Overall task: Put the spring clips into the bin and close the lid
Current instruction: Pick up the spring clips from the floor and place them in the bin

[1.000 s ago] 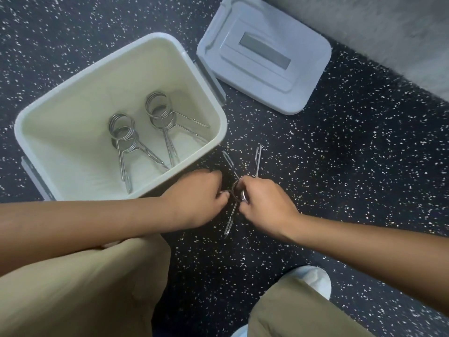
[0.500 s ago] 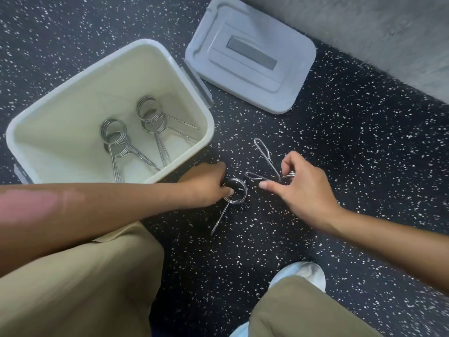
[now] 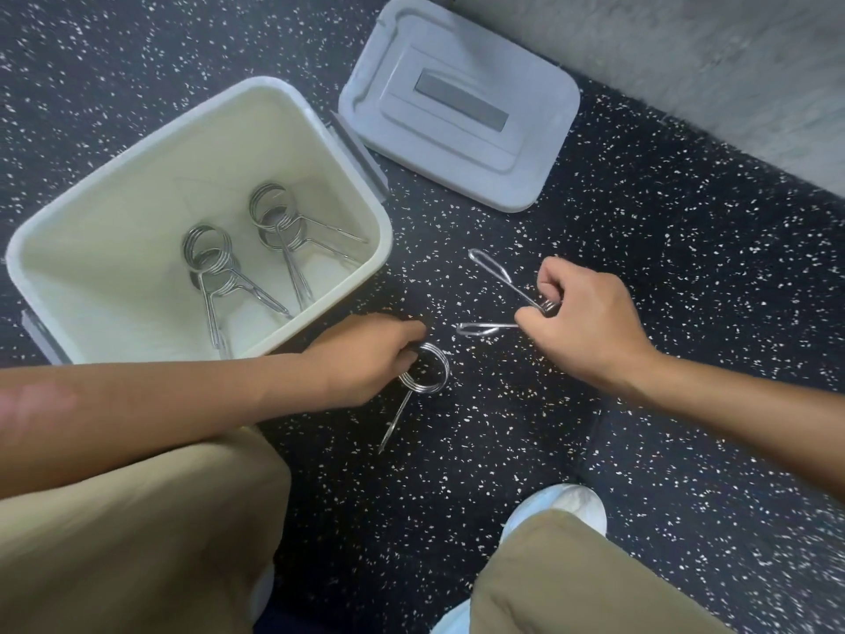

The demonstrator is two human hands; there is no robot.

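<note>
1. We see our left hand (image 3: pixel 366 354) just left of the frame's middle, fingers curled tight around the coil of a spring clip (image 3: pixel 423 369) that lies on the dark speckled floor (image 3: pixel 640 276), one straight wire leg pointing down the frame.
2. Our right hand (image 3: pixel 580 320) sits right of centre, closed around the coil of a second clip (image 3: pixel 498 286); its two looped handles stick out toward the left and the upper left.
3. The white bin (image 3: pixel 320 130) stands open in the upper left of the frame, just beside our left hand, with several more clips (image 3: pixel 256 249) lying on its bottom in two bunches.
4. The grey lid (image 3: pixel 462 102) lies flat on the floor at the top centre, just beside the bin's right corner and apart from both hands.
5. Our tan trouser legs (image 3: pixel 137 542) and a white shoe (image 3: pixel 562 505) fill the lower part of the frame.
</note>
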